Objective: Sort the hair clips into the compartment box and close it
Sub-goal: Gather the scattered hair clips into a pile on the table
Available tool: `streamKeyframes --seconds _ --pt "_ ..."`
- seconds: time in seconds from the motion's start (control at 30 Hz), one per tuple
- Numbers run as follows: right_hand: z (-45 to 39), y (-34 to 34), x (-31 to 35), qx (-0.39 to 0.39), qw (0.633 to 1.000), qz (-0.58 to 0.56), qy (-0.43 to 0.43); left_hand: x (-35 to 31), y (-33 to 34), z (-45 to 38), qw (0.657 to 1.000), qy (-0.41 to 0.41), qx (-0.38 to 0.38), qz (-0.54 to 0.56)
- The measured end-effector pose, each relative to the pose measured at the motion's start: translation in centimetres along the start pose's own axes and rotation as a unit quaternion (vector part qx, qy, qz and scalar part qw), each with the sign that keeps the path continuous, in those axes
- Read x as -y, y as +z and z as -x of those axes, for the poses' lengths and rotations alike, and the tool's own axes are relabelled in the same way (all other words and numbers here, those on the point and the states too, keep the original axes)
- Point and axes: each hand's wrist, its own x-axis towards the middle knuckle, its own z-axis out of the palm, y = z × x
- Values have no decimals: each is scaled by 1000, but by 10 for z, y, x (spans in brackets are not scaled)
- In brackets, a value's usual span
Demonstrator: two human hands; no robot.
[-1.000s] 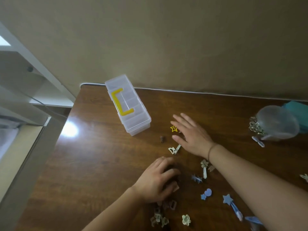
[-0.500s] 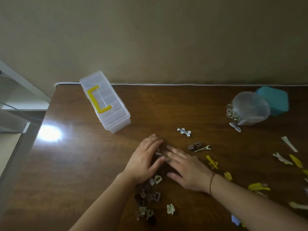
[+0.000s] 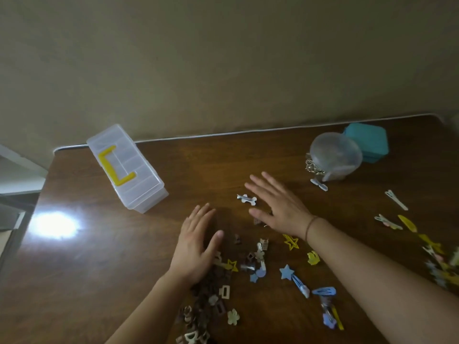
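With the clear plastic compartment box lid-down at the far left of the brown wooden table, no scattered hair clips appear sorted, and left hand and right hand hover flat, empty.

The clear box with a yellow handle lies shut at the far left of the table. Hair clips lie scattered near and right: brown ones heaped nearest, a white clip farther off alone.
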Motion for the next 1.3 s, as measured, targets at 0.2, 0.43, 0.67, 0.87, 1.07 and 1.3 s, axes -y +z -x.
streamKeyframes --seconds 0.2,0.43,0.67,0.87,1.07,1.3 --pt "25 34 20 84 990 55 -104 0 5 12 999 2 17 -39" --pt "72 43 36 77 990 -19 -117 -4 0 27 999 40 35 -9" --pt "53 -18 -79 -21 994 25 107 27 -14 81 999 29 -16 -24" --pt "75 9 -61 5 997 -10 76 7 12 88 1000 20 -9 -8" --pt "116 46 17 77 994 -47 -62 -8 30 80 1000 22 -16 16" --pt "156 38 -9 -125 982 -144 4 -35 37 56 992 -34 -121 31"
